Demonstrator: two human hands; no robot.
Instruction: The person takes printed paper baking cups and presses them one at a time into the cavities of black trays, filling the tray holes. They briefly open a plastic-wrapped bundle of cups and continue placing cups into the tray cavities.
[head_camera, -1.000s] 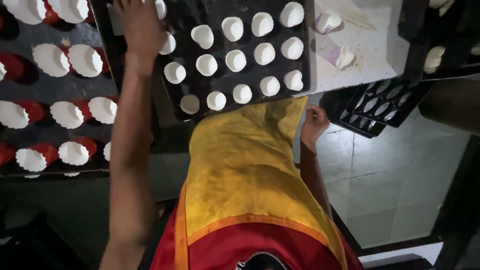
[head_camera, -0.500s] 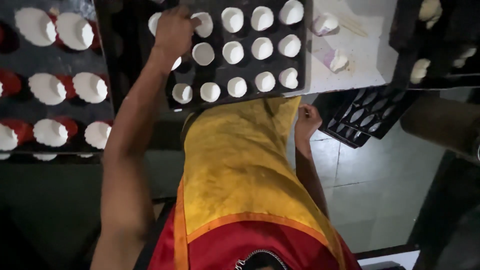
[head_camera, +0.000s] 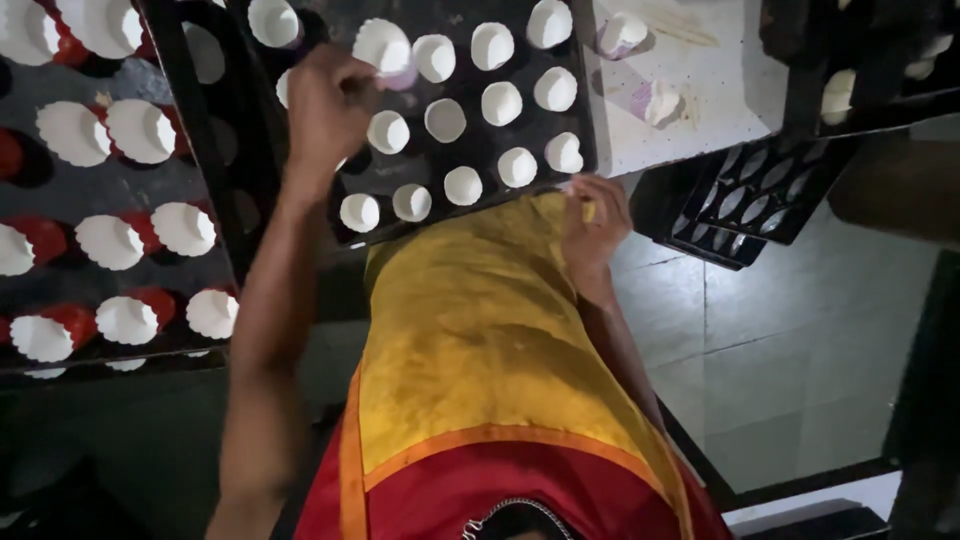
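The left hand (head_camera: 325, 105) is reached out over a dark baking tray (head_camera: 400, 215), fingers curled and pinched on a white paper cup (head_camera: 380, 45) that is held just above the tray's far rows. The cup is lifted, tilted slightly, with a hint of purple seen beneath its rim. The tray is filled with white paper cups in rows; one cavity (head_camera: 444, 120) near the middle shows a flatter, greyer liner than the rest. The tray's near edge is touched or nearly touched by a yellow apron (head_camera: 480, 340), which is bordered in orange over a red garment (head_camera: 520, 490).

The right hand (head_camera: 592, 222) is kept low at the tray's near right corner, fingers bent inward against the apron's top edge; a small yellowish bit is seen at the fingertips, but whether anything is gripped cannot be told.

To the left, a second tray (head_camera: 90, 140) is laid with wider fluted white liners (head_camera: 140, 130), several seated in red cups (head_camera: 155, 300). To the right of the dark tray, a pale speckled bench (head_camera: 700, 90) is seen, with two loose crumpled cups (head_camera: 655, 100) lying on it, well apart from both hands. A black lattice crate (head_camera: 745, 195) is set at an angle past the bench edge, over a grey tiled floor (head_camera: 790, 370). Another dark tray with cups is partly shown at the upper right corner.
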